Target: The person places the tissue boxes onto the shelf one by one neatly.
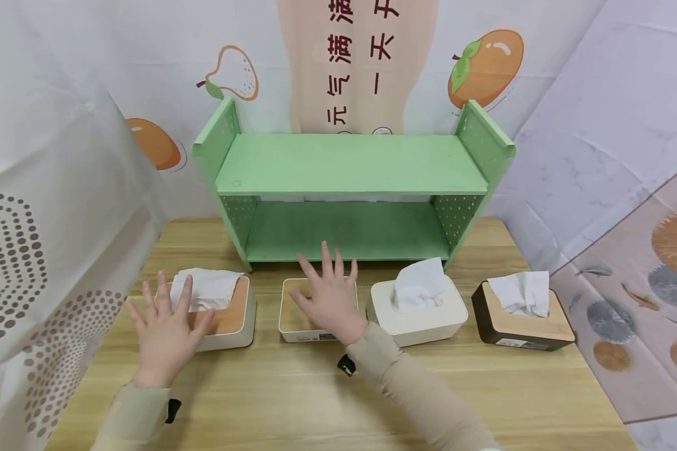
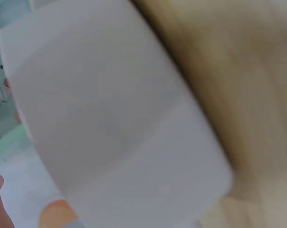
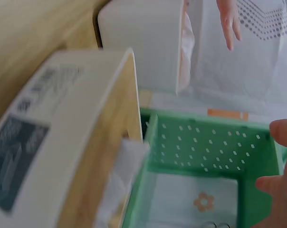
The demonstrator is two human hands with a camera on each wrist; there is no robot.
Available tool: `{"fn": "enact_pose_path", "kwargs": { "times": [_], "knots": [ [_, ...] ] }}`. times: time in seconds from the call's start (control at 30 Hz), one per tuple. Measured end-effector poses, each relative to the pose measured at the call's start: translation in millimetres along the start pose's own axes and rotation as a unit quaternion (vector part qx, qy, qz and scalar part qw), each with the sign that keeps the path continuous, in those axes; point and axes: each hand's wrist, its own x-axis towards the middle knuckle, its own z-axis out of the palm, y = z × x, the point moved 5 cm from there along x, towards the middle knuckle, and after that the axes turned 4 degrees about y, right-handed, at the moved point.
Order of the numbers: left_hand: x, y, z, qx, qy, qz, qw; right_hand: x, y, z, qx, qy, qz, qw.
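Observation:
My left hand [image 1: 168, 343] spreads its fingers over the near left part of a white tissue box [image 1: 230, 313] with a wood-coloured lid and a white tissue [image 1: 211, 285]. The box's plain side [image 2: 119, 114] fills much of the left wrist view. My right hand [image 1: 334, 305], fingers also spread, is above a smaller white tissue box [image 1: 295, 307] with a wooden lid. In the right wrist view a tissue [image 3: 119, 178] pokes from that box; the hand hides it in the head view. Neither hand holds anything. Whether fingers touch the boxes I cannot tell.
To the right stand an all-white tissue box [image 1: 417, 329] and a dark-sided one with a wooden top [image 1: 521, 326], tissues sticking out of both. A green two-tier shelf [image 1: 350, 163] stands behind the row on the wooden table [image 1: 293, 401]. Printed cloth [image 1: 598, 188] hangs around.

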Motion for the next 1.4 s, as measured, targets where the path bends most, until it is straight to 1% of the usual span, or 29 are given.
{"fn": "enact_pose_path", "kwargs": {
  "times": [0.07, 0.23, 0.4, 0.53, 0.6, 0.8, 0.87, 0.97, 1.07, 1.13, 1.27, 1.33, 1.4],
  "knots": [
    [-2.7, -9.5, 2.2, -0.002, -0.005, -0.011, 0.9999, 2.2, -7.6, 7.7, -0.001, -0.009, -0.007, 0.9999],
    [-11.8, -31.1, 8.2, -0.012, -0.024, -0.033, 0.9991, 5.1, -26.1, 32.0, 0.035, -0.041, -0.027, 0.9982],
    [-18.1, -44.7, 15.5, -0.022, -0.032, -0.038, 0.9985, 2.0, -38.6, 55.6, 0.047, -0.076, -0.030, 0.9955],
    [-22.4, -53.8, 21.9, -0.019, -0.036, -0.043, 0.9982, 0.1, -47.6, 70.6, 0.050, -0.096, -0.031, 0.9937],
    [-24.4, -57.1, 24.1, -0.018, -0.039, -0.046, 0.9980, -1.0, -51.8, 76.0, 0.041, -0.102, -0.035, 0.9933],
    [-26.2, -62.0, 26.8, -0.027, -0.044, -0.045, 0.9977, -4.1, -64.1, 90.2, -0.016, -0.124, -0.058, 0.9904],
    [-26.9, -62.0, 27.5, -0.036, -0.043, -0.046, 0.9974, -6.1, -68.1, 95.5, -0.027, -0.128, -0.070, 0.9889],
    [-27.5, -62.0, 28.0, -0.056, -0.034, -0.055, 0.9963, -8.1, -73.3, 102.1, -0.046, -0.131, -0.085, 0.9866],
    [-28.1, -62.4, 29.1, -0.075, -0.027, -0.067, 0.9946, -7.9, -77.0, 107.3, -0.055, -0.136, -0.089, 0.9852],
    [-28.1, -62.5, 30.0, -0.083, -0.026, -0.075, 0.9934, -6.6, -78.6, 110.1, -0.043, -0.141, -0.084, 0.9855],
    [-27.2, -62.3, 31.5, -0.086, -0.029, -0.085, 0.9923, -2.5, -79.4, 113.5, 0.026, -0.154, -0.058, 0.9860],
    [-26.1, -61.9, 31.5, -0.081, -0.032, -0.089, 0.9922, 0.3, -79.9, 114.0, 0.060, -0.159, -0.051, 0.9842],
    [-25.4, -62.5, 31.5, -0.083, -0.043, -0.103, 0.9903, 3.2, -80.0, 114.4, 0.087, -0.162, -0.046, 0.9819]
  ]
}}
